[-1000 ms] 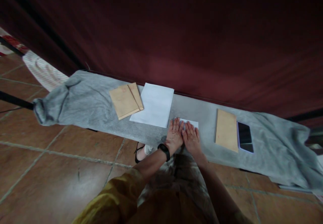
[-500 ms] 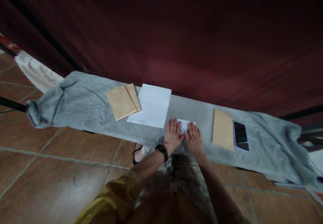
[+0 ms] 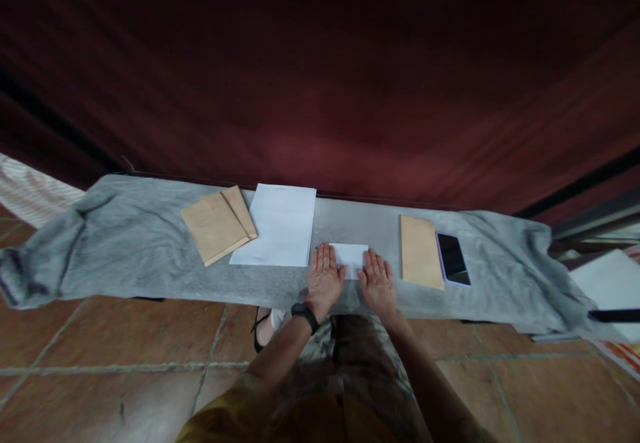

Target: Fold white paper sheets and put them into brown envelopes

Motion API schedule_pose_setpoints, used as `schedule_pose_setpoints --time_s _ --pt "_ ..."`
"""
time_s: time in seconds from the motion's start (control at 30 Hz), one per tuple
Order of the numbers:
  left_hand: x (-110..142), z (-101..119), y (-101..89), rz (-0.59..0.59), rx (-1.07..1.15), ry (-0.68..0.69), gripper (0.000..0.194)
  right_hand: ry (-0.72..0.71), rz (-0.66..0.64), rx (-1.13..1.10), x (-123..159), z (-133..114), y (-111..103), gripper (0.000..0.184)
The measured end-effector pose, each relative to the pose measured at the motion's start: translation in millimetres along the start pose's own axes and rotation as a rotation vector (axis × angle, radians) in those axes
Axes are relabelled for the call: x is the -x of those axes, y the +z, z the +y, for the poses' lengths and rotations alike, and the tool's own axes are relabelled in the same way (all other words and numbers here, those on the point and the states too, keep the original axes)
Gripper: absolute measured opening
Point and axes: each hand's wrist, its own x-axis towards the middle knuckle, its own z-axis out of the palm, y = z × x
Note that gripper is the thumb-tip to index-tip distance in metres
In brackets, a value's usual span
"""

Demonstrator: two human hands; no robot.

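- The small piece of white paper [image 3: 352,260] lies flat on the grey cloth [image 3: 358,223], right in front of me, between my two hands.
- My left hand [image 3: 325,283] presses palm down at the paper's left edge, fingers straight and close together, thumb reaching in over it; I grasp nothing with it.
- My right hand [image 3: 378,286] is palm down at the right edge, fingers extended and unclenched, gripping nothing either.
- A black wristband [image 3: 305,318] sits on my left wrist.
- To the left of my hands, a stack of large white sheets [image 3: 281,226] lies flat.
- Two overlapping brown envelopes [image 3: 215,228] rest partly over that stack's left side.
- On my right, apart from my hand, lies a single brown envelope [image 3: 421,252], with a phone [image 3: 454,259] just beside it, dark screen up.
- The cloth bunches up toward both ends.
- Beyond it hangs a dark red curtain [image 3: 320,110]; below is a tiled floor [image 3: 130,333].
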Motion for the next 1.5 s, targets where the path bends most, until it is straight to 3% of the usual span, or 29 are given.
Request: schedule_pose_setpoints --time_s 0.23,0.67,0.8,0.93,1.07,1.5 --pt "-14.5 26.3 10.0 -0.037 0.045 0.12 0.057 -0.034 0.034 0.008 1.0 -1.6 -0.2 0.053" --pt "0.0 -5.4 6.1 0.045 -0.013 -0.015 0.067 0.009 0.048 -0.025 -0.2 -0.7 0.1 0.054" --pt "0.6 -6.3 6.5 0.057 -0.017 -0.004 0.065 0.036 0.037 -0.052 -14.8 -15.4 -4.4 0.053" --pt "0.2 -8.3 5.2 0.036 -0.04 0.014 0.058 -0.078 -0.037 -0.111 -32.2 -42.3 -1.9 0.052" --pt "-0.2 -8.5 4.5 0.005 -0.069 0.01 0.057 -0.082 -0.041 -0.125 -36.1 -54.4 6.5 0.052" --pt "5.2 -10.2 3.9 0.065 -0.045 0.039 0.064 -0.003 0.093 -0.02 -15.0 -16.3 10.1 0.055"
